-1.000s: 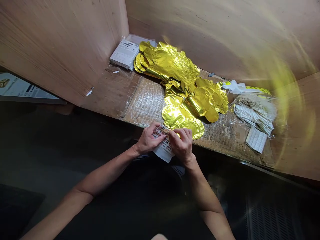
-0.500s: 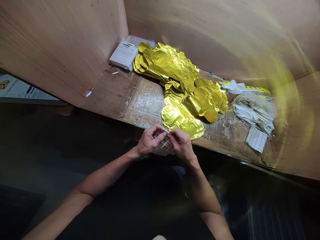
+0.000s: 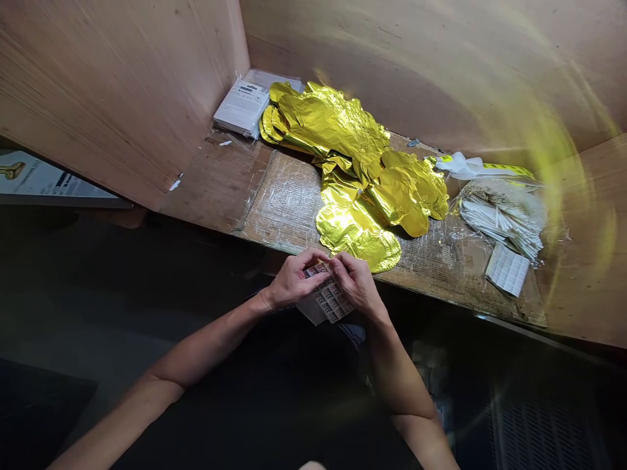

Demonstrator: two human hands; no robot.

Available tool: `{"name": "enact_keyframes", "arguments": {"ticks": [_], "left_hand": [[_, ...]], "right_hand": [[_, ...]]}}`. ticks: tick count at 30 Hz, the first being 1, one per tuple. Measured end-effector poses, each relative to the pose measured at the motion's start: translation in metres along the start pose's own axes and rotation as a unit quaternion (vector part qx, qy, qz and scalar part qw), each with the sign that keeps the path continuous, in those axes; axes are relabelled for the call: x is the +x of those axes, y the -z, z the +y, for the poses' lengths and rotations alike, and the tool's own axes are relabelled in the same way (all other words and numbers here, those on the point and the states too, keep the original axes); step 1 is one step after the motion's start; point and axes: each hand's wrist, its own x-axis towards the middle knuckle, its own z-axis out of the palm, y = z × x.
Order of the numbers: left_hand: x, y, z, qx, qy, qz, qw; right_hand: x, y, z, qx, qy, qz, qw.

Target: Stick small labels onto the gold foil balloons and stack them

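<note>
Head view: left hand [image 3: 294, 282] and right hand [image 3: 356, 284] grip a printed label sheet [image 3: 329, 301] at the table [image 3: 215, 189] edge, where a hasty pull could tear it or snag the gold foil balloons [image 3: 355, 230] just beyond.

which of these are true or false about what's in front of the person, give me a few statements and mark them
The left hand and right hand both pinch a printed sheet of small labels. True.
Deflated gold foil balloons lie heaped on the wooden bench. True.
The right hand grips a white stick. False: the bundle of white sticks lies at the right of the bench, away from both hands.
The packets sit in the right corner. False: the white packets lie in the far left corner.
</note>
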Motion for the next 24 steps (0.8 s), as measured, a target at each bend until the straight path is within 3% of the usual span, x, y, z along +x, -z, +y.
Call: {"name": "enact_keyframes", "arguments": {"ticks": [4,7,13,18,24], "left_hand": [[0.000,-0.001,-0.001,-0.010,0.006,0.012,1.000],[-0.001,-0.004,-0.003,0.000,0.000,0.029,1.000],[0.000,-0.010,-0.003,0.007,-0.018,0.085,0.996],[0.002,-0.006,0.001,-0.068,0.041,0.130,0.988],[0.001,-0.004,0.001,-0.104,0.051,0.055,0.992]], "right_hand": [[-0.002,-0.001,0.001,0.013,0.020,0.034,0.999],[-0.006,-0.005,0.000,-0.039,0.061,0.080,0.994],[-0.014,-0.022,0.006,-0.184,0.164,0.184,0.952],[-0.019,-0.019,0.014,-0.142,0.101,0.142,0.974],[-0.022,-0.009,0.014,-0.145,0.064,0.112,0.981]]}}
